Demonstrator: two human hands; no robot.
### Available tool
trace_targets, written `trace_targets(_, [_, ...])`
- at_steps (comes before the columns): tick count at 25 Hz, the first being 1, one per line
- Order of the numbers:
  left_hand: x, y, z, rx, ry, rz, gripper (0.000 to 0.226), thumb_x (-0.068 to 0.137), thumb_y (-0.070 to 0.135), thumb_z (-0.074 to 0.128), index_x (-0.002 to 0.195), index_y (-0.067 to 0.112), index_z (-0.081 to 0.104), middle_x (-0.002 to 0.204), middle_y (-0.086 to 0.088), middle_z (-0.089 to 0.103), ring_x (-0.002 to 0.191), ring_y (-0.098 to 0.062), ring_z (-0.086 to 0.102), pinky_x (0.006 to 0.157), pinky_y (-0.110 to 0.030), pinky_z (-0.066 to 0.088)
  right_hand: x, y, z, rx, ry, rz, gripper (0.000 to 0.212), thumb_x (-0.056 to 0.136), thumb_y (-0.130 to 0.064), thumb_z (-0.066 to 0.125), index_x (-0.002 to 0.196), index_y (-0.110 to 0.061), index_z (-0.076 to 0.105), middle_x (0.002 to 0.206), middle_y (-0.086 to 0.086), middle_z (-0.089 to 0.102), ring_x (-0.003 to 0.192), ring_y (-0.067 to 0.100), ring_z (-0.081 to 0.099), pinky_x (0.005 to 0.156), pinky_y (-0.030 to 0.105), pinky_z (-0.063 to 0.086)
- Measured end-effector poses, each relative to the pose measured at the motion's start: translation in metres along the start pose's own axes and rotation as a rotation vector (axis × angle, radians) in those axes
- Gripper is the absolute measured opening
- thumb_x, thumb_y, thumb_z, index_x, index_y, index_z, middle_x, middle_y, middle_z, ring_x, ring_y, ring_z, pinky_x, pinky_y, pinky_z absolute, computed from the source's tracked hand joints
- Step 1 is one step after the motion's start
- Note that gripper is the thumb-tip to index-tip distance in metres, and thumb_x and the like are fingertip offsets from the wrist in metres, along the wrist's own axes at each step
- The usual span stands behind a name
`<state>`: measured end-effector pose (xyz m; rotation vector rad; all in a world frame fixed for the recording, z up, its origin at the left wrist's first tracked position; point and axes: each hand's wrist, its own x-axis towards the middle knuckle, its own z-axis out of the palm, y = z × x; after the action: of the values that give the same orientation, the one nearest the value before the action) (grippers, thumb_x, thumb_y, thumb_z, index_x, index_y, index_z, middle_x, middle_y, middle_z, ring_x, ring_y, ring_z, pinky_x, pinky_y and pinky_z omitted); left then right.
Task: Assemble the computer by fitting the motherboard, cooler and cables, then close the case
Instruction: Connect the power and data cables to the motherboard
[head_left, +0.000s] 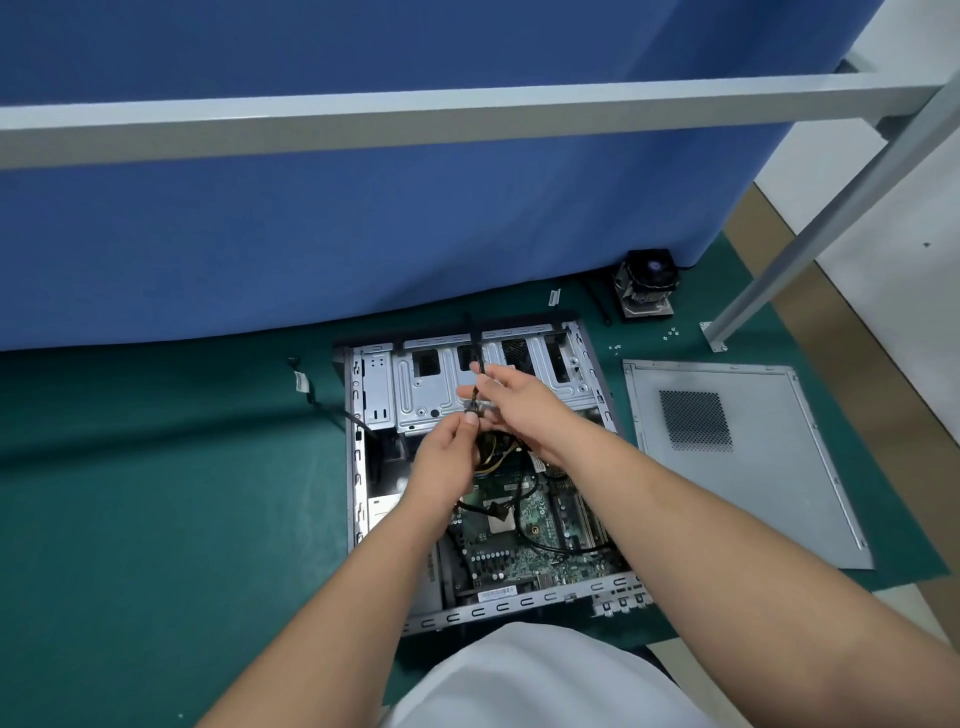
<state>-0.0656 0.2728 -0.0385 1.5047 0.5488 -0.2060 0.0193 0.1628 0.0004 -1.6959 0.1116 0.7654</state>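
Cable: you hold a thin black cable (474, 400) over the far half of the open case, stretched between your two hands; it runs on up past the far rim of the case.
Left hand: your left hand (445, 464) pinches the cable's lower part between thumb and forefinger, the other fingers curled under.
Right hand: your right hand (519, 402) pinches the same cable higher up with its fingertips, the palm turned down above the drive cage.
Case: the case (358, 467) lies flat on its side on the green mat, open side up, right in front of you.
Motherboard: the motherboard (524, 540) sits inside the near half of the case, with black leads looping across it and a bundle of yellow and black wires (496, 451) just under your hands.
Drive cage: the grey metal drive cage (415, 395) fills the far part of the case.
Cooler: the cooler (643, 283) stands on the mat far right of the case, well apart from it, close to the blue partition.
Side panel: the grey side panel (737, 462) lies flat on the mat just right of the case, vent grille up.
Screws: a few small screws (670, 332) lie scattered on the mat between the cooler and the panel.
Loose lead: another black lead (311, 395) with a white tag trails on the mat left of the case.
Mat: the green mat (156, 493) covers the floor under everything.
Partition: a blue partition (363, 218) with a grey frame bar (415, 117) stands along the far side.
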Motion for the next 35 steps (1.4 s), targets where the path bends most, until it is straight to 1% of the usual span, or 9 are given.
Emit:
trace_targets(3, [0.0, 0.006, -0.017, -0.105, 0.062, 0.072, 0.031, 0.108, 0.041, 0.046, 0.093, 0.037, 0.072, 0.057, 0.009, 0.047, 0.044, -0.007, 0.035, 0.043, -0.024, 0.031, -0.018, 0.015, -0.007, -0.412, -0.122, -0.059, 0.025, 0.104, -0.051, 0.045, 0.12, -0.047, 0.064, 0.11, -0.018, 0.074, 0.099, 0.004, 0.07, 0.098, 0.032, 0.052])
trace_targets(6, [0.002, 0.018, -0.031, -0.289, 0.142, 0.111, 0.034, 0.109, 0.04, 0.046, 0.088, 0.036, 0.072, 0.055, 0.01, 0.039, 0.044, -0.008, 0.028, 0.042, -0.022, 0.026, -0.039, 0.042, -0.009, -0.735, -0.255, -0.069, 0.055, 0.093, -0.076, 0.036, 0.125, -0.041, 0.065, 0.119, -0.016, 0.071, 0.108, 0.006, 0.064, 0.1, 0.037, 0.05])
trace_targets(11, [0.001, 0.029, -0.058, -0.503, 0.354, 0.17, 0.028, 0.111, 0.037, 0.041, 0.099, 0.023, 0.062, 0.055, 0.009, 0.034, 0.045, -0.007, 0.025, 0.042, -0.022, 0.023, -0.044, 0.066, -0.013, -1.148, -0.214, -0.303, 0.048, 0.104, -0.05, 0.046, 0.148, -0.03, 0.049, 0.147, -0.001, 0.056, 0.141, 0.019, 0.042, 0.126, 0.04, 0.012])
trace_targets(16, [-0.01, 0.026, -0.088, -0.651, 0.63, 0.17, 0.028, 0.111, 0.038, 0.037, 0.098, 0.022, 0.055, 0.059, 0.005, 0.025, 0.048, -0.009, 0.018, 0.043, -0.024, 0.017, -0.04, 0.066, 0.004, -1.159, -0.296, -0.343, 0.062, 0.104, -0.041, 0.05, 0.161, -0.028, 0.027, 0.167, -0.006, 0.025, 0.154, 0.017, 0.015, 0.126, 0.038, 0.01])
trace_targets(19, [-0.007, 0.017, -0.114, -0.77, 0.759, 0.069, 0.025, 0.11, 0.033, 0.037, 0.097, 0.021, 0.054, 0.058, 0.006, 0.024, 0.046, -0.01, 0.017, 0.042, -0.024, 0.018, -0.04, 0.063, 0.005, -1.096, -0.339, -0.335, 0.062, 0.104, -0.039, 0.052, 0.16, -0.03, 0.027, 0.169, -0.014, 0.014, 0.152, 0.016, 0.023, 0.126, 0.038, 0.017])
trace_targets(24, [0.01, -0.013, -0.144, -0.855, 0.772, -0.219, 0.028, 0.1, 0.004, 0.027, 0.089, 0.02, 0.048, 0.062, 0.004, 0.026, 0.04, -0.01, 0.019, 0.039, -0.022, 0.017, -0.034, 0.044, -0.04, -1.138, -0.109, -0.327, 0.04, 0.103, -0.034, 0.053, 0.142, -0.028, 0.054, 0.151, -0.009, 0.048, 0.134, 0.014, 0.048, 0.117, 0.034, 0.035])
trace_targets(28, [0.026, -0.023, -0.151, -0.784, 0.595, -0.439, 0.021, 0.107, 0.012, 0.037, 0.088, 0.017, 0.045, 0.07, 0.002, 0.042, 0.055, -0.011, 0.039, 0.045, -0.021, 0.038, -0.03, 0.031, -0.072, -1.19, 0.038, -0.311, 0.028, 0.103, -0.034, 0.051, 0.125, -0.025, 0.067, 0.124, -0.005, 0.063, 0.116, 0.017, 0.058, 0.099, 0.037, 0.05])
trace_targets(31, [0.025, -0.02, -0.156, -0.478, 0.477, -0.565, 0.02, 0.105, 0.031, 0.055, 0.102, 0.012, 0.058, 0.079, -0.004, 0.063, 0.065, -0.016, 0.056, 0.058, -0.028, 0.046, -0.031, 0.03, -0.054, -1.188, -0.063, -0.302, 0.029, 0.103, -0.036, 0.049, 0.124, -0.026, 0.067, 0.122, -0.005, 0.064, 0.11, 0.015, 0.06, 0.097, 0.038, 0.052])
trace_targets(35, [0.02, -0.02, -0.151, 0.025, 0.669, -0.459, 0.049, 0.096, 0.04, 0.069, 0.128, 0.01, 0.047, 0.13, -0.016, 0.059, 0.113, -0.035, 0.062, 0.093, -0.046, 0.052, -0.028, 0.031, -0.006, -1.116, -0.187, -0.343, 0.031, 0.104, -0.036, 0.049, 0.128, -0.025, 0.064, 0.128, -0.005, 0.062, 0.112, 0.014, 0.059, 0.098, 0.038, 0.052])
